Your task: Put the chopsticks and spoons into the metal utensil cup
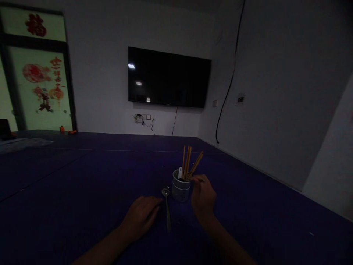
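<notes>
A pale cylindrical holder (181, 193) stands upright on the dark blue surface. Several wooden chopsticks (188, 162) lean inside it, along with a white utensil handle (180, 173). To its left lies a metal spoon (168, 214), bowl pointing away from me. My left hand (142, 215) rests on the surface just left of the spoon, its fingers stretched out and holding nothing. At the holder's right rim, my right hand (203, 195) is closed in a pinch around a thin object; dim light hides what kind it is.
On the far wall hangs a large black television (168, 77), with sockets and cables (143, 117) below it. A black cable (227, 94) runs down the right wall. Small orange items (72, 132) and clear plastic sheeting (23, 144) lie at the far left, near a decorated door (41, 88).
</notes>
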`<state>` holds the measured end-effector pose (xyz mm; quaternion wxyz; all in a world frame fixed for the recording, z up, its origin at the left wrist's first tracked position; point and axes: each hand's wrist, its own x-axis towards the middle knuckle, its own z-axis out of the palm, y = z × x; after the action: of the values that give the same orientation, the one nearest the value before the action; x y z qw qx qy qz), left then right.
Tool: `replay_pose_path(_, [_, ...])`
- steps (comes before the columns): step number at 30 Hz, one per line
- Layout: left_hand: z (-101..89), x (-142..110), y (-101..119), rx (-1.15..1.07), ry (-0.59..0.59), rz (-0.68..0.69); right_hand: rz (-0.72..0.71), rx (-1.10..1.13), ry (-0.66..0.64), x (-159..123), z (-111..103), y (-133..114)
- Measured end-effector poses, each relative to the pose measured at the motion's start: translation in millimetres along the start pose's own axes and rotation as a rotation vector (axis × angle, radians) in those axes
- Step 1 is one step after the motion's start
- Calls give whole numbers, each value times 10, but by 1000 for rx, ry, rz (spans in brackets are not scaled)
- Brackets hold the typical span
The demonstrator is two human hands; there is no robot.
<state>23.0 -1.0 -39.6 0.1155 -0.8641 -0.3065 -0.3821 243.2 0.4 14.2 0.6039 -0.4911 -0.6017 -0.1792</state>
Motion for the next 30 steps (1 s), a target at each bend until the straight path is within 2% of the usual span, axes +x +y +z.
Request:
replay_pose_path(6, [-21,27,35,-35,-28,3,194,-2,-141,-37,71,10])
replay_pose_path(12, [-32,45,60,-38,-75,0,289,-52,-231,-61,103,67])
replay_pose_path(18, [-20,34,57,-31,-96,14,364,-104,-216,-48,126,113])
replay_pose_path(30, [4,30,21,-40,-139,-15,438,11,-219,-72,166,103])
